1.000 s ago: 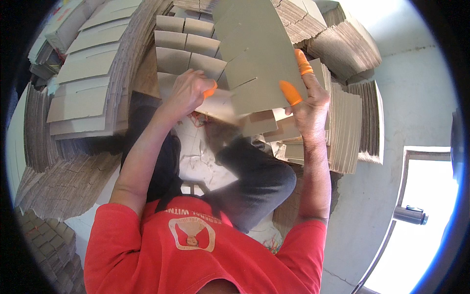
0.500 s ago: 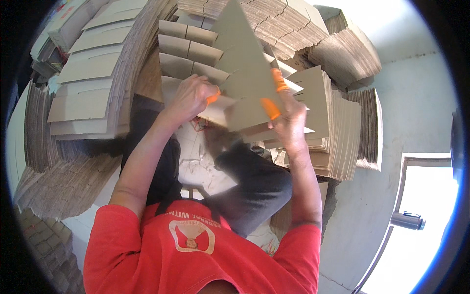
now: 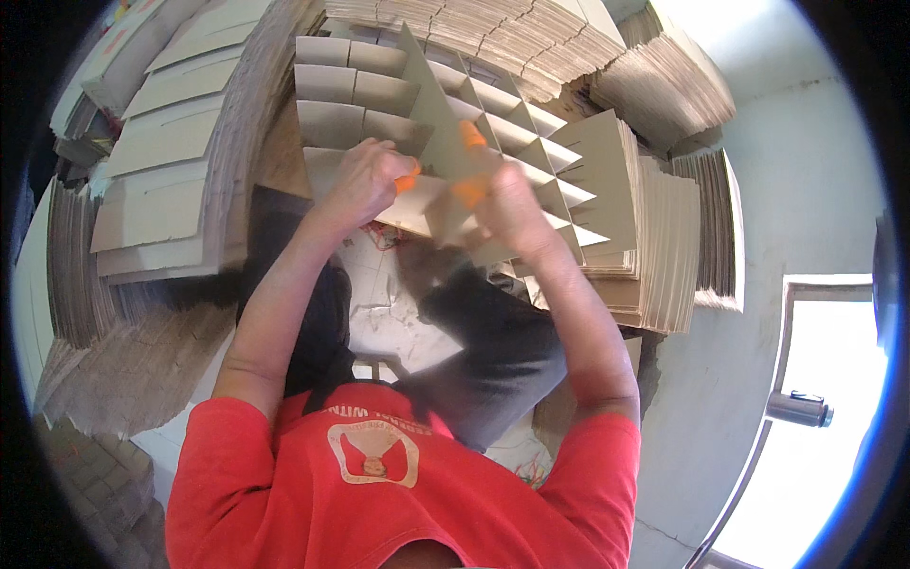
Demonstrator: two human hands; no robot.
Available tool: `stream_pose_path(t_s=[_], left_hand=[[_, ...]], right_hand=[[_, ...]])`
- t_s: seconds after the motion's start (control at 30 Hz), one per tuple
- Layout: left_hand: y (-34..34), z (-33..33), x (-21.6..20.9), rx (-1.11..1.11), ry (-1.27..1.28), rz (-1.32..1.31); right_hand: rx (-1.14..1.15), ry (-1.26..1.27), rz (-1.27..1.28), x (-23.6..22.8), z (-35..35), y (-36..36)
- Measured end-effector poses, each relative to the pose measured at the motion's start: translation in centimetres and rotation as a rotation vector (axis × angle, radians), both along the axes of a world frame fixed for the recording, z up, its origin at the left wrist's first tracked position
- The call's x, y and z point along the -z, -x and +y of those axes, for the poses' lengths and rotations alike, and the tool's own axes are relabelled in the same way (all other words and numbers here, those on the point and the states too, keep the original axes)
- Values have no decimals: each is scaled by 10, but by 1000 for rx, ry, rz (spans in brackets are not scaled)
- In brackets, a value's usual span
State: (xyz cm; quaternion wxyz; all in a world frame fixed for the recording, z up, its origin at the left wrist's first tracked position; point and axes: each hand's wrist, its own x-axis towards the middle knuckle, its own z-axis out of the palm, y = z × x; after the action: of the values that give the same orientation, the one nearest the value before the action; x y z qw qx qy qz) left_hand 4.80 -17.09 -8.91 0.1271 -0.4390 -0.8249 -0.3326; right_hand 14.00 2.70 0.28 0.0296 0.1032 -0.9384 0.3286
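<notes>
A cardboard divider grid (image 3: 327, 87) of crossed, slotted strips lies in front of me, its cells facing up. A long cardboard sheet (image 3: 431, 119) stands among its crosspieces, rising above them at its far end. My left hand (image 3: 365, 185) has its fingers curled round the grid's near-left part, an orange cover on the thumb. My right hand (image 3: 507, 204), smeared by motion, is against the right side of the long sheet. Orange covers show on its thumb and a finger; whether it grips the sheet is unclear.
Tall piles of slotted cardboard sheets (image 3: 156, 152) stand on the left. More stacks (image 3: 474, 33) lie beyond the grid. Upright cardboard sheets (image 3: 654, 251) stand close on the right, before a pale wall (image 3: 806, 204). My legs (image 3: 502, 351) are below the grid.
The long sheet has sunk lower and stands more upright among the crosspieces, uncovering cells to its right. My right hand has moved left with it. My left hand has hardly moved.
</notes>
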Motion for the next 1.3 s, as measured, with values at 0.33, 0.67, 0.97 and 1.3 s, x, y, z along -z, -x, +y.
stream_pose_path(t_s=[0.33, 0.67, 0.97, 1.3], left_hand=[[-8, -7, -21, 0, 72, -31], [-22, -37, -32, -194, 23, 163], [-16, -49, -30, -253, 18, 184], [-3, -60, -10, -138, -288, -235]], right_hand=[[146, -332, 300, 18, 28, -36], [927, -951, -7, 54, 234, -94], [1290, -409, 465, -3, 217, -98], [485, -73, 679, -103, 21, -59]])
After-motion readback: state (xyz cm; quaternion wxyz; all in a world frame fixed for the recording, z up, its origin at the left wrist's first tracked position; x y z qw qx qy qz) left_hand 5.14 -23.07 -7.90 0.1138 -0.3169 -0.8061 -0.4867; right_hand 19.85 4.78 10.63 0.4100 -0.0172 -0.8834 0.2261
